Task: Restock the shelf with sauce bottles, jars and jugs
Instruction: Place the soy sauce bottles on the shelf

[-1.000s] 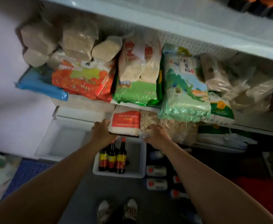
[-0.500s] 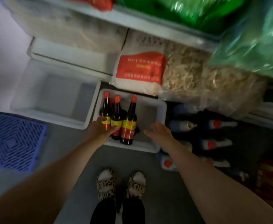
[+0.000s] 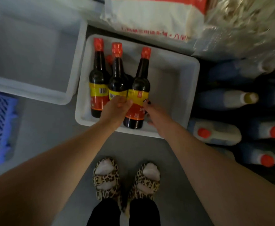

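I am closing my left hand (image 3: 115,110) on the middle bottle (image 3: 117,79) and my right hand (image 3: 156,118) on the near bottle (image 3: 137,98) in the bin (image 3: 189,88); a hasty lift risks toppling the crowded neighbours.

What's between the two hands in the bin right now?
In the head view, one dark sauce bottle stands between the left hand and right hand, inside the white bin.
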Available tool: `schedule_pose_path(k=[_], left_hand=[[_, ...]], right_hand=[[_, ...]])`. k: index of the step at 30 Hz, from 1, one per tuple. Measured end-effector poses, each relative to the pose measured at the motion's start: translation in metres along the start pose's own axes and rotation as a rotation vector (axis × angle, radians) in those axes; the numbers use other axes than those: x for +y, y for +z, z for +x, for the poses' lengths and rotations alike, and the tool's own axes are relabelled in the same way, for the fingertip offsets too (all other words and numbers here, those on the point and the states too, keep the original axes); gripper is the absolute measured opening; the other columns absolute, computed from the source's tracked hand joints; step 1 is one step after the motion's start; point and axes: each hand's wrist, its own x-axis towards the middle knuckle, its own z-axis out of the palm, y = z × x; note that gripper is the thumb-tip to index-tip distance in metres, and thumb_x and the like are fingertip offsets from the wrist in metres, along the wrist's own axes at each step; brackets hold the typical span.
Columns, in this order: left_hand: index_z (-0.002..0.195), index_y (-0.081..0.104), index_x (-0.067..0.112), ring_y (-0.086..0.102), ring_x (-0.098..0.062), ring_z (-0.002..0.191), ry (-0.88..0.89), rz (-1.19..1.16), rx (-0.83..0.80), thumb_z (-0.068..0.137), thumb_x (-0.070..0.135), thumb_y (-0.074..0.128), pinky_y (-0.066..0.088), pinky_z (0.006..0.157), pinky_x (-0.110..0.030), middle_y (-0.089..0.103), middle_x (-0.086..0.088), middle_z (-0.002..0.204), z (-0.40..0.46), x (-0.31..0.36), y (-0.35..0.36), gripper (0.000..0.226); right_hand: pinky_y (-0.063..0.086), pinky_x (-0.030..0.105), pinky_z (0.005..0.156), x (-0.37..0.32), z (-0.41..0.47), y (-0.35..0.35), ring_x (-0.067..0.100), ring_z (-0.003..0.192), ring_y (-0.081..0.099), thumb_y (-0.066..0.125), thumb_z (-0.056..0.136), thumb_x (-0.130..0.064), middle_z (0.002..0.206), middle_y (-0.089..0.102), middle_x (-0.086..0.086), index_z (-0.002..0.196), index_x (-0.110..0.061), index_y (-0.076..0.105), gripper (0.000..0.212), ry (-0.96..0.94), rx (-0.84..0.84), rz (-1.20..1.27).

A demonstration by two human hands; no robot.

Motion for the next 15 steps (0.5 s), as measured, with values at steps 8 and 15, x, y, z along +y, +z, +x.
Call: schedule_pose_path(k=[8,15], left_hand=[[0.133,0.053,0.019,0.057,-0.005,0.11,0.235,0.006,0.199,0.1,0.038,0.051,0.049,0.096,-0.03,0.063,0.004,0.121,0.017,0.014,0.012,0.039],[0.155,0.018,0.02,0.044,-0.026,0.135,0.122,0.018,0.02,0.099,0.048,0.048,0.038,0.093,-0.032,0.039,-0.009,0.153,0.06,0.067,0.018,0.07]], right_hand=[[0.037,0.057,0.112,0.025,0.023,0.007,0.025,0.133,0.049,0.062,0.094,-0.048,0.146,0.052,0.0,0.135,-0.035,0.05,0.044,0.044,-0.08,0.246],[0.035,0.05,0.114,0.045,0.035,0.01,0.023,0.132,0.05,0.071,0.087,-0.047,0.143,0.055,-0.005,0.14,-0.038,0.046,0.06,-0.076,-0.134,0.247]])
